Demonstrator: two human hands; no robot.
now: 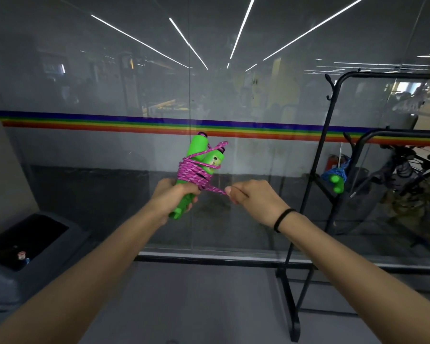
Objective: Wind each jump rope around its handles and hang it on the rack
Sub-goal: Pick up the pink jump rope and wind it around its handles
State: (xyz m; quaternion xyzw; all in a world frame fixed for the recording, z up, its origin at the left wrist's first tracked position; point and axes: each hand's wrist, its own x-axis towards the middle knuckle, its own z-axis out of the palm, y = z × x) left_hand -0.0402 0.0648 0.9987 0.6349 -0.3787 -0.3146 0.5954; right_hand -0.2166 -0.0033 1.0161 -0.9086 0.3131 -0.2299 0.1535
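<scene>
Glass bg (104, 90): rope-wound handles (196, 150) in L grip (171, 194)

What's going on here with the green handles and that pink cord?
A person is winding up a jump rope. The left hand grips the lower ends of the two green handles, which are held together, and the pink rope is wrapped in many turns around their middle. The right hand pinches the loose stretch of rope, pulled taut to the right. This rope is not yet on the black rack, where a blue-corded jump rope already hangs.
</scene>
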